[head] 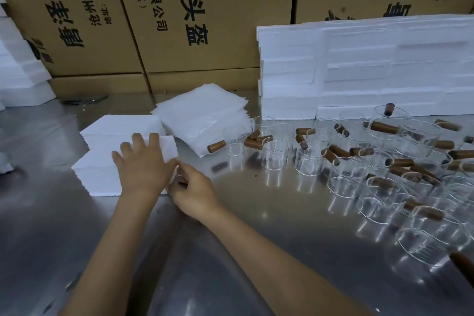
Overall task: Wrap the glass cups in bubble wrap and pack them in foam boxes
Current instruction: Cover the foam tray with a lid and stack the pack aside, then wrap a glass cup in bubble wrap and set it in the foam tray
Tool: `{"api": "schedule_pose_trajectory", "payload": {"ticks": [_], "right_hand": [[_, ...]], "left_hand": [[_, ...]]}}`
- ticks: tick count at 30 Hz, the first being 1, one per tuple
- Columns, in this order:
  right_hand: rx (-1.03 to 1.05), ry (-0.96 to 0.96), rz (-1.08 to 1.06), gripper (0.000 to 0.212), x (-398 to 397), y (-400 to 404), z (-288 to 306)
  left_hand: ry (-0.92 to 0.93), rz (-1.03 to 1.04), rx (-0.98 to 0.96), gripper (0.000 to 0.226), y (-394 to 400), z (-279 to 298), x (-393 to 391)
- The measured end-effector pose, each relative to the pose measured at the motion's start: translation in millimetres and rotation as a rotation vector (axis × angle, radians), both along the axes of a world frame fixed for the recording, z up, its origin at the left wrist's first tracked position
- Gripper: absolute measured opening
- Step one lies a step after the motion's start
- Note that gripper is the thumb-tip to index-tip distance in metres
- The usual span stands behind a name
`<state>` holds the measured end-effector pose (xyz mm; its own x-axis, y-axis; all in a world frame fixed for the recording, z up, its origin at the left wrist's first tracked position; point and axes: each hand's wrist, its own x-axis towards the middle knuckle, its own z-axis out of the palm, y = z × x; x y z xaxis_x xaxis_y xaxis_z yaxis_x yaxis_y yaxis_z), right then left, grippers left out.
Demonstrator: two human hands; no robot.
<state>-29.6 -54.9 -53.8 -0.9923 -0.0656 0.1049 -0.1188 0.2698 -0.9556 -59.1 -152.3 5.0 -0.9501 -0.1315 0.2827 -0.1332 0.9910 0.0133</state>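
Observation:
A white foam box (100,174) lies on the steel table at the left, with a second foam box (115,126) right behind it. My left hand (143,164) presses flat on the near box's top, fingers spread. My right hand (192,192) pinches at that box's right edge, where something brown shows between the fingers; I cannot tell what it is. A stack of bubble wrap sheets (202,110) sits behind the boxes. Several glass cups with brown wooden handles (277,154) stand and lie over the right half of the table.
A wall of stacked white foam boxes (359,67) stands at the back right. Large printed cardboard cartons (179,20) fill the background. More foam pieces (20,79) pile up at the far left. The steel table (230,251) extends toward me.

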Motion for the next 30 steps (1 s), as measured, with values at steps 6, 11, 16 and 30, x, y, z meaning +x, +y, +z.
{"api": "schedule_pose_trajectory", "payload": {"ticks": [6,11,16,30], "right_hand": [[-0.089,-0.079,0.036,0.063,-4,16,-7],[-0.116,-0.059,0.036,0.055,-1,23,-7],[-0.113,-0.047,0.051,0.047,3,27,-4],[-0.145,-0.051,0.022,0.041,2,30,-7]], "left_hand": [[0.040,0.052,-0.029,0.063,-15,-4,-10],[0.065,0.128,-0.055,0.054,-20,-6,-24],[0.042,0.201,-0.097,0.062,-28,-8,-47],[0.246,0.047,0.079,0.051,-31,-7,-78]]}}
